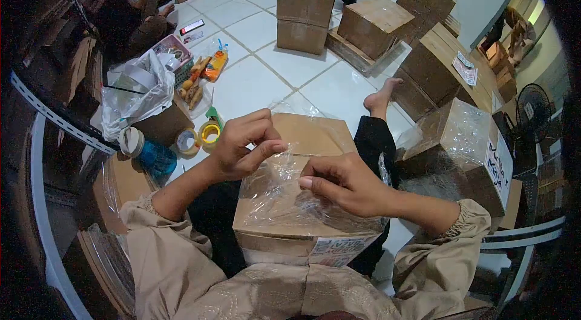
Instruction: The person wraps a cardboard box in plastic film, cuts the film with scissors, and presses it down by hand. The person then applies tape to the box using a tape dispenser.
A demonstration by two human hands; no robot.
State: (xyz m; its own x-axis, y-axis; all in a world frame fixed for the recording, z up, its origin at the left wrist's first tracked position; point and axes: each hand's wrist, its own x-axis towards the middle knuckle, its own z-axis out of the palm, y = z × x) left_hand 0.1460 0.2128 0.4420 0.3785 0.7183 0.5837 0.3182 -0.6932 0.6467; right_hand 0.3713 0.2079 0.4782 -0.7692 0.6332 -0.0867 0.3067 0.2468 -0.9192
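Note:
A cardboard box (321, 132) stands between my legs, with a printed label on its near side. Crinkled clear plastic film (275, 184) lies over its top and shines in the light. Above the box's left part, my left hand (248, 144) is closed, thumb against the curled fingers, pinching the film. My right hand (345, 184) is closed in a similar pinch over the right part, low against the film. The film between the fingertips is thin and hard to trace.
Tape rolls (210, 132), a blue jar (154, 155) and a white plastic bag (136, 93) are at my left. Wrapped boxes (463, 138) and a fan (532, 108) stand right. Stacked boxes (305, 14) are ahead; another person (121, 23) sits far left.

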